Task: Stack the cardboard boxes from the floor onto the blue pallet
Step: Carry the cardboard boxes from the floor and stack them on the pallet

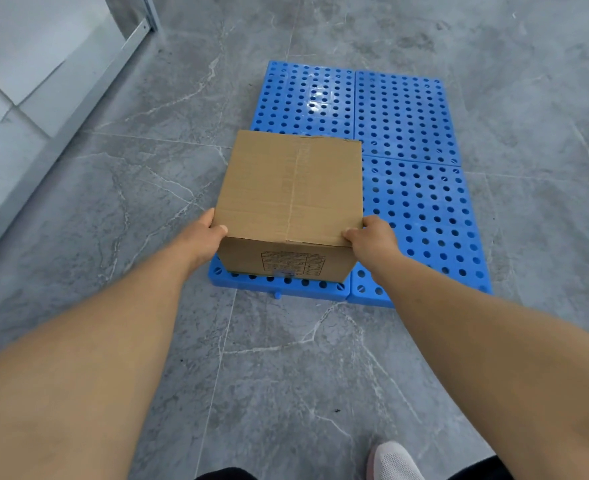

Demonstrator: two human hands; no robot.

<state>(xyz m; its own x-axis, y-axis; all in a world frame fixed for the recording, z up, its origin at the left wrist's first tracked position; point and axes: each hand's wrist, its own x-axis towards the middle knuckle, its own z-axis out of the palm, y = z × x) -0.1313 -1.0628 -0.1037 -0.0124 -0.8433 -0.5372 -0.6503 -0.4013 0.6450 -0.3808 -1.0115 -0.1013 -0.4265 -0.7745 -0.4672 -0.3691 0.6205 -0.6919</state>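
A taped brown cardboard box (289,188) sits over the near left quarter of the blue perforated pallet (407,119), its printed label facing me. My left hand (204,233) grips the box's near left corner, thumb on the top face. My right hand (372,237) grips the near right corner the same way. The fingers of both hands are hidden behind the box's sides. I cannot tell whether the box's base touches the pallet or hangs just above it.
The pallet lies on a grey marbled tile floor (147,188). A pale metal frame and white panels (43,74) stand at the far left. My white shoe (393,462) shows at the bottom edge. The pallet's other three quarters hold nothing.
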